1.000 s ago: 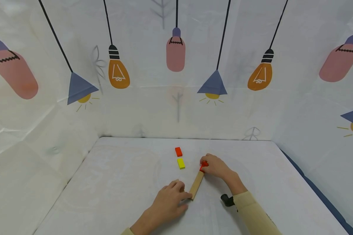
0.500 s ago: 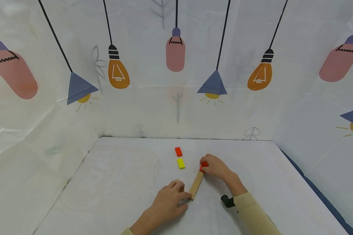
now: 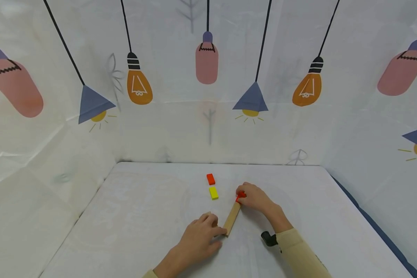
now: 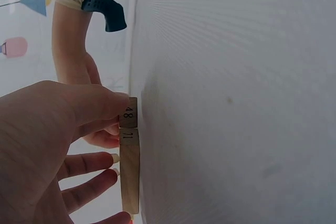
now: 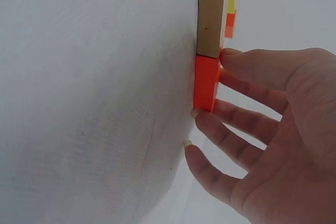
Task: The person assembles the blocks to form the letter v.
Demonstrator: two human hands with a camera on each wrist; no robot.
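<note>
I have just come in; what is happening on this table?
Someone is handling blocks on a white table. The right hand grips a red block, which touches the far end of a wooden block; the left hand touches that block's near end. A yellow block and a second red block lie on the table, away from both hands.

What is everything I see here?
Wooden blocks: two visible, light brown, at left hand
Red blocks: two, red, right hand and farther back
Yellow block: one, yellow, near far red block
Table: one, white, under blocks
Backdrop: one, whitish, behind table
Printed lamps: eight, pink, blue and orange, on backdrop
Plant outlines: several, grey, on backdrop
Strip: one, blue, right of table
Wrist device: one, dark, right wrist
Sleeves: two, beige, on forearms
Left hand: one, on wooden blocks
Right hand: one, on red block
</note>
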